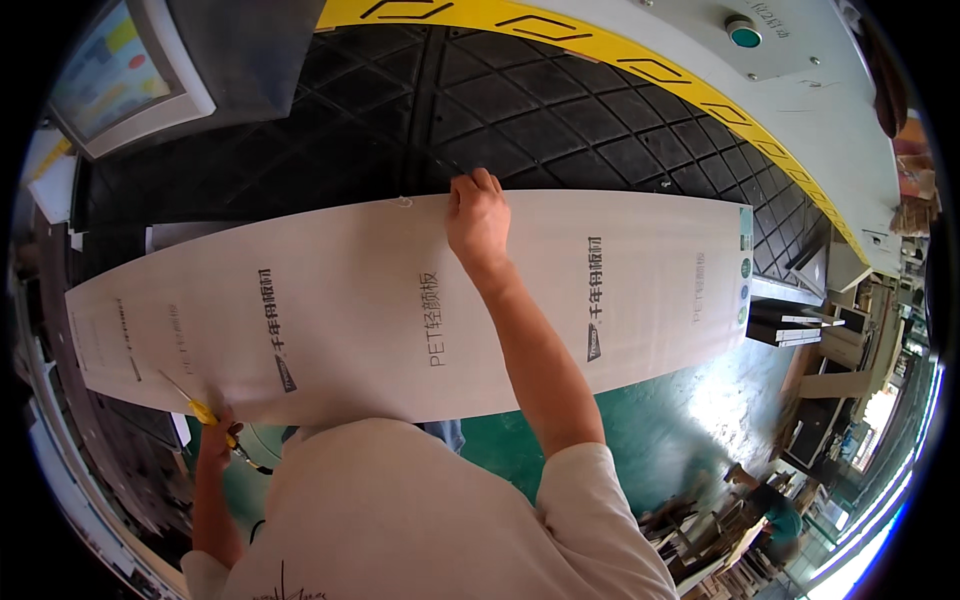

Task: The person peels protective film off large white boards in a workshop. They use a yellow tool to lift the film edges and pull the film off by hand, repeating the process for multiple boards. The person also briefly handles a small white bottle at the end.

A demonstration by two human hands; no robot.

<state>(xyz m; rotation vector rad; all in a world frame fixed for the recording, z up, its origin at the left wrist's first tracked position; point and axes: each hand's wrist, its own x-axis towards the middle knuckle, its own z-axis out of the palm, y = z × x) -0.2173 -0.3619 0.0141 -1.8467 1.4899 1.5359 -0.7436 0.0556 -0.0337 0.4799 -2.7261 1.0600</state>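
A long, pale panel board (520,370) with printed dark lettering lies across the space in front of me, its outline bowed by the lens. My left hand (222,438), low at the near left edge, is closed round a yellow air blow gun (203,412). The gun's thin metal nozzle points up and left over the board, and a dark hose trails below. My right arm reaches across the board. At its far edge, my right hand (480,222) is closed with fingers curled; what they grip is hidden. A small whitish scrap (405,202) sits on that edge nearby.
Behind the board is a black grid-patterned surface (540,120), bordered by a curved yellow band (660,72). A green button (743,35) is on the grey machine panel. A screen (115,75) stands far left. At lower right, a person (780,515) is near stacked boards.
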